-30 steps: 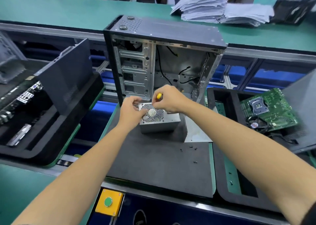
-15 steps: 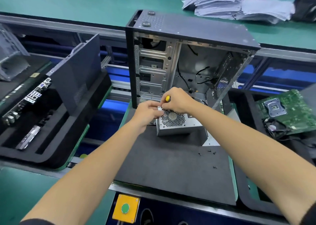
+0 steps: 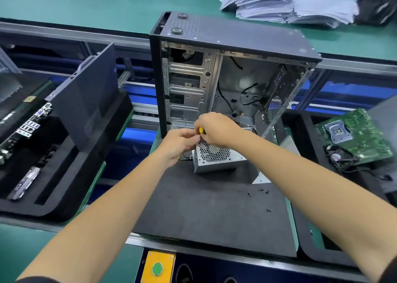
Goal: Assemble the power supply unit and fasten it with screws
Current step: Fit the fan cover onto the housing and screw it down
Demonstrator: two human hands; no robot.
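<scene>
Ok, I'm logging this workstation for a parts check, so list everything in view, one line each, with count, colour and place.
computer case: one, black and silver, open, upright at mat's far edge
power supply unit: one, silver, on mat before case
foam mat: one, dark grey, centre
loose screws: several, black, mat's right side
motherboard: one, green, right tray
side panel: one, black, leaning in left tray
paper stacks: white, far bench
button: one, green on yellow plate, near edge
screwdriver: yellow handle tip, in right hand
left hand: at unit's top left corner
right hand: grips screwdriver
</scene>
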